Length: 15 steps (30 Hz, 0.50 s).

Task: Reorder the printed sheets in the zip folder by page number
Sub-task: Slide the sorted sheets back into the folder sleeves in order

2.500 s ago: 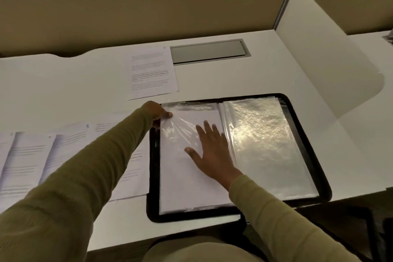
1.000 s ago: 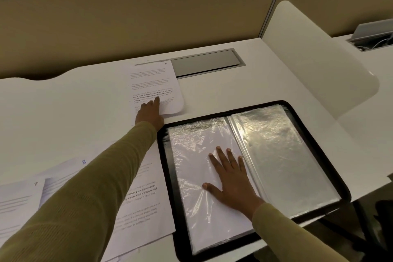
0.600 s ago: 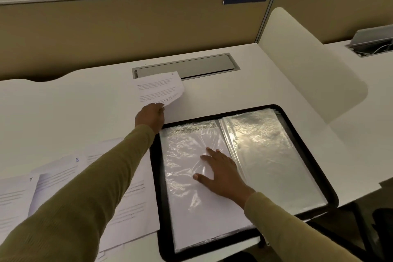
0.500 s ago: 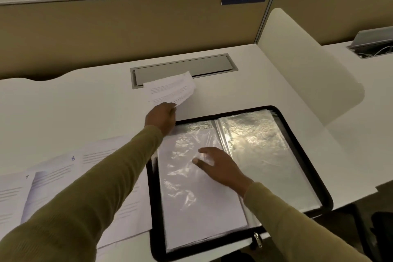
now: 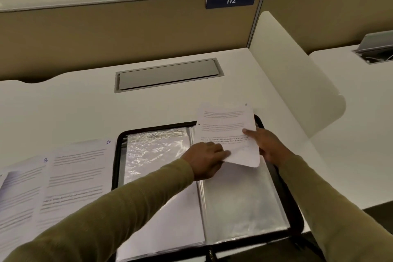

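Head: sheet [image 5: 226,125] in left hand [image 5: 205,161]

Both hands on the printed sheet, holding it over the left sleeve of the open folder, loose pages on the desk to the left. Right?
Not quite. The head view shows the printed sheet over the right sleeve of the open zip folder, not the left one. The rest stands: the left hand and right hand both hold it, and loose pages lie on the desk to the left.
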Tool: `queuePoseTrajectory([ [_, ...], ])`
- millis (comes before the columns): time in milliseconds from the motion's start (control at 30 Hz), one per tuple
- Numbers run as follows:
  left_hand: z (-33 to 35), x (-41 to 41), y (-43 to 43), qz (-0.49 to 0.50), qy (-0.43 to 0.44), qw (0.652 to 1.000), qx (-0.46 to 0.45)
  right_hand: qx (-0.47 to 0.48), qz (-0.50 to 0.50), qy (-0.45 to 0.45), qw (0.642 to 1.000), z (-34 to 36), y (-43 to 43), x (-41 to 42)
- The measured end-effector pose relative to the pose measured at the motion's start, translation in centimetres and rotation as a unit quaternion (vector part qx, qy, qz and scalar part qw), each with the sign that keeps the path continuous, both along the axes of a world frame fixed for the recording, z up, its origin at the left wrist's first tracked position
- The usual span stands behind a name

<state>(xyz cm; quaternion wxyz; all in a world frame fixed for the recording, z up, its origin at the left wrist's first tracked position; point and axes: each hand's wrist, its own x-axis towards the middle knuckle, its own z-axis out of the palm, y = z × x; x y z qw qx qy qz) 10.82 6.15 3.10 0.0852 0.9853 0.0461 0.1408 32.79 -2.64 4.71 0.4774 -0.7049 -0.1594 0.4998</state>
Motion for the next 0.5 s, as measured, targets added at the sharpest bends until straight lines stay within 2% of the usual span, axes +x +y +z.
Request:
queuePoseTrajectory([
  [67,-0.3,1.2,-0.6,0.004,0.019,1.000,-0.013,-0.038,0.043,-0.100,0.993,-0.5,-0.4,2.2],
  [233,-0.8,3.6,0.3,0.068,0.081,0.994,-0.020,0.004,0.003,-0.187,0.982,0.0,0.1,6.0],
  [333,-1.5,5.0,1.3,0.150,0.155,0.976,-0.022,0.042,-0.017,-0.214,0.976,0.6,1.0,7.6],
  [500,-2.2,7.8,2.5,0.282,0.206,0.935,-0.060,0.096,-0.063,-0.222,0.968,1.7,3.0,9.7],
])
